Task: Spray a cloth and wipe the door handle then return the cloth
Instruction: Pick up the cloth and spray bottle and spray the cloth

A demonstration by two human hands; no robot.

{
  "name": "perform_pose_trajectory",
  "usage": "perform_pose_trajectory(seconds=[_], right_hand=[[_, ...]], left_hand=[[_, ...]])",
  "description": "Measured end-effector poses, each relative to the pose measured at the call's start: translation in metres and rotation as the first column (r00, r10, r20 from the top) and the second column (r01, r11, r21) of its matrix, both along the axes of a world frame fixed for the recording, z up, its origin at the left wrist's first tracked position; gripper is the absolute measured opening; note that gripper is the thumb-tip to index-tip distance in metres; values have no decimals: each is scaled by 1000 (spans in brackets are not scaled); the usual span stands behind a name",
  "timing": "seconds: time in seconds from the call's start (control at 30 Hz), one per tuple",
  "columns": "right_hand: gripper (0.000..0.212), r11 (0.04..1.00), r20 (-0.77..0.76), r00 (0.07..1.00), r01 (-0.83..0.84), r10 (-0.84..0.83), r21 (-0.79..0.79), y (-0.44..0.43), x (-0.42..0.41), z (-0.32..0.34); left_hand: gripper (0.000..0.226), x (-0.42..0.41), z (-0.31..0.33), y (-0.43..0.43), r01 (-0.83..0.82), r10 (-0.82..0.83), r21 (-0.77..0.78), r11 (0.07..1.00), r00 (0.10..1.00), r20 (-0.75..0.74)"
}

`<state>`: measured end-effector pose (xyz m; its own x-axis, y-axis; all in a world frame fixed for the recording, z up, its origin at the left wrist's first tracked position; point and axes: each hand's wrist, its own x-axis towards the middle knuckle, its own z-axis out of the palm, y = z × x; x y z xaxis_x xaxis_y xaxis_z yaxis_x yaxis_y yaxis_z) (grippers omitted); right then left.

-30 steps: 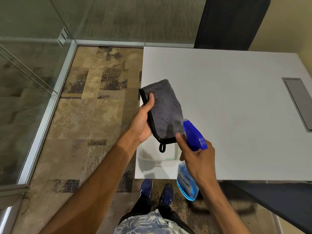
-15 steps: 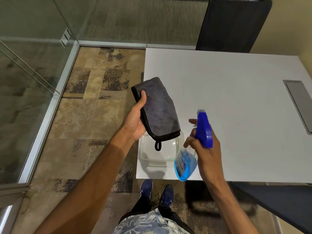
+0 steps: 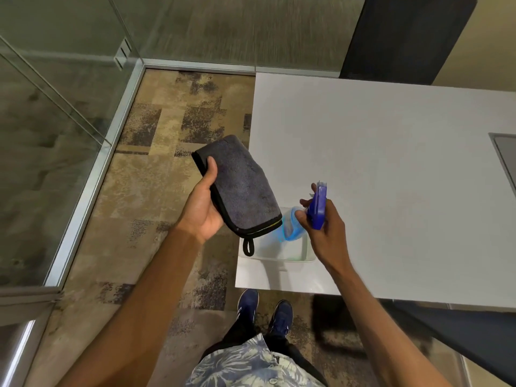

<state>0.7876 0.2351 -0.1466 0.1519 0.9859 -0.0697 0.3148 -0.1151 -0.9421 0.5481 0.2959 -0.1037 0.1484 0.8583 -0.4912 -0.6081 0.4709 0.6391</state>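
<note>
My left hand point(image 3: 202, 209) holds a folded dark grey cloth point(image 3: 240, 185) with a black edge and a hanging loop, tilted over the table's left corner. My right hand point(image 3: 325, 231) grips a spray bottle point(image 3: 317, 209) by its blue trigger head. The bottle's clear body with blue liquid points down and left, just above a clear plastic tray point(image 3: 296, 254). The nozzle faces away from me. No door handle is in view.
The white table point(image 3: 377, 169) fills the right side, with a grey inset panel point(image 3: 506, 157) at its right edge. Glass walls with metal frames point(image 3: 92, 174) stand at the left and back. A dark chair point(image 3: 407, 37) stands behind the table. Patterned carpet lies below.
My right hand has carried the spray bottle up and over the clear tray, away from the cloth. My left hand has shifted the cloth slightly left off the table edge.
</note>
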Motion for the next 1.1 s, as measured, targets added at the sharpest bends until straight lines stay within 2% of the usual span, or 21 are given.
perform_pose_trajectory(seconds=[0.23, 0.37, 0.73, 0.87, 1.0, 1.1], right_hand=[[50, 999, 42, 999, -31, 32, -35, 5, 8, -33], [65, 998, 56, 998, -22, 25, -54, 2, 10, -38], [65, 997, 110, 993, -27, 36, -79, 3, 21, -46], [75, 992, 128, 992, 2, 14, -124, 2, 26, -51], [75, 987, 102, 994, 42, -27, -154, 0, 34, -56], [88, 985, 120, 992, 48, -28, -169, 0, 36, -56]], left_hand=[[61, -13, -11, -8, -36, 37, -28, 999, 999, 34], [59, -16, -15, -10, -25, 26, -31, 999, 999, 36], [63, -5, -16, -14, -2, 5, -64, 998, 999, 37], [62, 0, -14, -16, -3, 7, -72, 997, 998, 56], [65, 3, -12, -19, 17, -13, -71, 997, 998, 58], [66, 4, -10, -20, 33, -29, -69, 997, 997, 65]])
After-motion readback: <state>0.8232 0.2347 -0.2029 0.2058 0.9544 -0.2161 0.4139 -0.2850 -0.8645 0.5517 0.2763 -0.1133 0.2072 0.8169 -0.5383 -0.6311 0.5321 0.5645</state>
